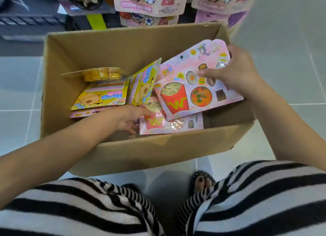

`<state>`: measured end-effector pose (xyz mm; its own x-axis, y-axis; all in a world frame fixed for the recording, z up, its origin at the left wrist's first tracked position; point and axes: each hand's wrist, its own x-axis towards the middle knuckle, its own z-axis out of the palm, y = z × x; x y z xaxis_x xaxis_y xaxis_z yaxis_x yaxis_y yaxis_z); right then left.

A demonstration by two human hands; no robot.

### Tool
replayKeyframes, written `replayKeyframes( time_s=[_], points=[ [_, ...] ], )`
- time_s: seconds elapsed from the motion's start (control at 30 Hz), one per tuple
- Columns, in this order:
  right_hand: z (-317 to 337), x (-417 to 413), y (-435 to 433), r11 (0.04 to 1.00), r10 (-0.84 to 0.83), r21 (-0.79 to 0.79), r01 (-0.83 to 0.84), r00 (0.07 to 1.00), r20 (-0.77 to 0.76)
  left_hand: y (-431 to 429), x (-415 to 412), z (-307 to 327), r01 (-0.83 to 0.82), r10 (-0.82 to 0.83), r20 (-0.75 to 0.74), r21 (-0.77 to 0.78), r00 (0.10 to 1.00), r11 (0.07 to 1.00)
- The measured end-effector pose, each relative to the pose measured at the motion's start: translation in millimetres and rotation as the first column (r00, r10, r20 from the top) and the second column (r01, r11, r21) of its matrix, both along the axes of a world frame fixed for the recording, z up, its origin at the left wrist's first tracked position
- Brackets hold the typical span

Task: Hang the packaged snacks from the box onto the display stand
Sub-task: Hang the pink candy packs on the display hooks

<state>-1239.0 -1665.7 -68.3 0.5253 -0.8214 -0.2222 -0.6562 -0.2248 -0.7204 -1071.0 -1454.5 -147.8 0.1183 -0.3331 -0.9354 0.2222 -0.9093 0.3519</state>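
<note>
Here the right hand (234,72) pinches the pink fries pack (185,87) by its top edge, tilted over the box (123,156), presumably to join the hung packs (150,3) beyond, while the left hand (128,119) reaches low beside a second pink pack (169,124), its fingers too hidden to judge any grip.

Right hand (236,72) is gripping the pink snack pack (187,94) by its top corner, thumb on the front, and holding it tilted over the cardboard box (123,47). Left hand (130,119) is sitting inside the box, fingers touching the left edge of a second pink pack (169,126) lying flat; can't tell if that's a grip. Yellow packs (104,96) are lying on the left side. Hanging packs (150,1) are showing on the display stand behind.
</note>
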Motion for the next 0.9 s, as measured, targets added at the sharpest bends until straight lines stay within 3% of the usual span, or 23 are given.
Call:
replayKeyframes(
  time_s=[0.1,0.17,0.4,0.67,0.9],
  points=[
    [4,-7,3,0.999,-0.04,0.019,0.038,0.994,0.102,-9,-4,5,-0.191,0.191,-0.014,-0.083,0.981,0.978],
    [7,-9,3,0.995,-0.085,0.072,0.074,0.981,0.174,-18,-9,12,-0.24,0.232,-0.063,-0.169,0.971,0.956],
    [11,-13,-3,0.983,-0.169,0.121,0.138,0.938,0.302,-28,-26,13,-0.092,0.107,0.057,-0.223,0.993,0.97],
    [6,-16,-14,0.967,-0.237,0.189,0.169,0.871,0.43,-33,-37,20,-0.103,0.138,0.087,-0.321,0.987,0.942],
    [0,-11,-14,0.958,-0.267,0.209,0.195,0.875,0.405,-40,-47,18,-0.043,0.066,0.069,-0.288,0.995,0.956]
  ],
)
